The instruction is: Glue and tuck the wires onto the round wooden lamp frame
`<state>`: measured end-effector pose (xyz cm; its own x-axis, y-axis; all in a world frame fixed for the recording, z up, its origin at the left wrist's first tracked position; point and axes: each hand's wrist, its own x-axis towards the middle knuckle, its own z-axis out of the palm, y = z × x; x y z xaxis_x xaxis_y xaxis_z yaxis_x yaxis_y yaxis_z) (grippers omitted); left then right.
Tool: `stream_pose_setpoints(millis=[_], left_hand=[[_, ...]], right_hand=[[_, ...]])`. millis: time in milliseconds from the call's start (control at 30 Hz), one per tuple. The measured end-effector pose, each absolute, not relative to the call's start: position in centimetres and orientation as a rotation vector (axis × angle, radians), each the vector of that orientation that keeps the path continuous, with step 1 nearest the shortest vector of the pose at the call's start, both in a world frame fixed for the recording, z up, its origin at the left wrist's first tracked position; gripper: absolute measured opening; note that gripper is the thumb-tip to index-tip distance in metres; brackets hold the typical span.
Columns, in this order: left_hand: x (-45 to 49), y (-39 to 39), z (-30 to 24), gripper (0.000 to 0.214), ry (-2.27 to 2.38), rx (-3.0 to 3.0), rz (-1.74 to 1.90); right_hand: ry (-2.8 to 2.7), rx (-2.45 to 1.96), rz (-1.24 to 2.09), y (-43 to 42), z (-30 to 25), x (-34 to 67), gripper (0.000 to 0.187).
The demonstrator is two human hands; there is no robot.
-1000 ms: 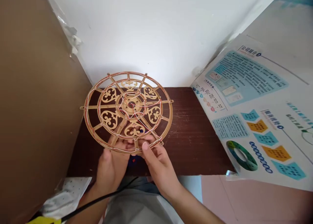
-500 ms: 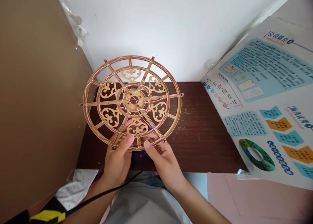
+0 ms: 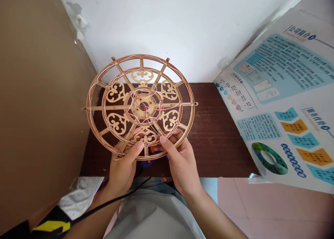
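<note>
A round gold openwork frame [image 3: 150,111] with spokes, scroll ornaments and a central hub is held up, tilted, above the dark wooden table. Thin red and white wires run along its rings and cross the hub. My left hand [image 3: 123,167] grips the near rim at lower left, thumb on top and fingers behind, partly seen through the gaps. On the lower right, my right hand [image 3: 184,164] is closed around the rim, its thumb lying on the face near a spoke. Behind the near rim, a blue and red object [image 3: 152,161] is mostly hidden.
The dark wooden table [image 3: 214,141] meets a white wall [image 3: 167,26] at the back. A brown panel [image 3: 39,92] stands at left, and a printed board [image 3: 289,92] leans at right. A black cable [image 3: 112,201] crosses my left forearm, near a dotted white cloth [image 3: 79,197].
My right hand has shifted up and to the right along the rim, its thumb now higher on the frame. The frame has turned slightly; my left hand keeps its hold.
</note>
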<state>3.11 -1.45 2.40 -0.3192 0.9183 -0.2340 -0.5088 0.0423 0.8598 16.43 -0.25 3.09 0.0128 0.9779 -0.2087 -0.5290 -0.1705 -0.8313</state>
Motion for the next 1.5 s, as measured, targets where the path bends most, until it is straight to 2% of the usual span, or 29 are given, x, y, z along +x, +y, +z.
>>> stream_pose_setpoints(millis=[400, 733, 1067, 1233, 1367, 1500], left_hand=[[3.3, -1.8, 2.2, 0.045, 1.088, 0.517, 1.566], [1.6, -2.2, 4.0, 0.030, 0.886, 0.464, 1.367], [2.0, -1.9, 4.4, 0.044, 0.984, 0.496, 1.361], [1.2, -1.4, 4.3, 0.033, 1.012, 0.520, 1.471], [0.5, -1.0, 4.1, 0.023, 1.039, 0.499, 1.529], [0.6, -0.9, 3.9, 0.021, 1.037, 0.496, 1.542]], right_hand=[[-0.727, -0.919, 1.462, -0.1, 2.3, 16.5, 0.028], [-0.750, -0.911, 1.411, 0.1, 2.1, 17.0, 0.026], [-0.919, -0.880, 1.389, 0.4, 2.7, 18.2, 0.027], [-0.838, -0.864, 1.314, -0.4, 2.7, 19.2, 0.033], [-0.742, -0.891, 1.093, -1.3, 2.5, 19.9, 0.021], [-0.740, -0.872, 1.074, -2.0, 2.5, 20.3, 0.017]])
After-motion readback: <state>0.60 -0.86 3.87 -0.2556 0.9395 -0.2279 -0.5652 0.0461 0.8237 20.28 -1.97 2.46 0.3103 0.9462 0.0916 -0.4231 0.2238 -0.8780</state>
